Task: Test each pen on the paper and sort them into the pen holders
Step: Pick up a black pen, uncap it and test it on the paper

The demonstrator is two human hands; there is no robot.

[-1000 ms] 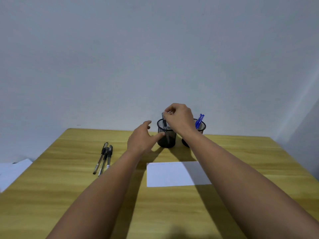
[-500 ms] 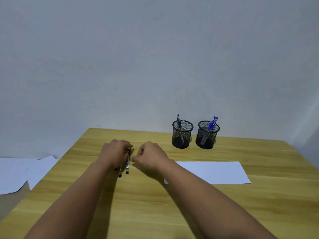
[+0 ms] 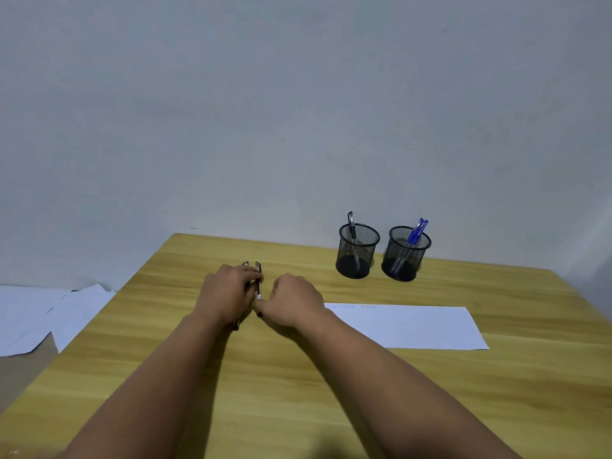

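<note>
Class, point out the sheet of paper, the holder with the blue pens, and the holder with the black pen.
paper [image 3: 414,326], head view, bare middle.
blue-pen holder [image 3: 405,260], head view, mesh wall.
black-pen holder [image 3: 357,258], head view, mesh wall.

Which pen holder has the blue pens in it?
The right-hand pen holder, the one farther from the hands. Blue-capped pens stick out of it; the left-hand pen holder has only a single black pen.

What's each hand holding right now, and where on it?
Right hand pinches a black pen at its near end. Left hand rests over the other pens; its grip is hidden.
</note>
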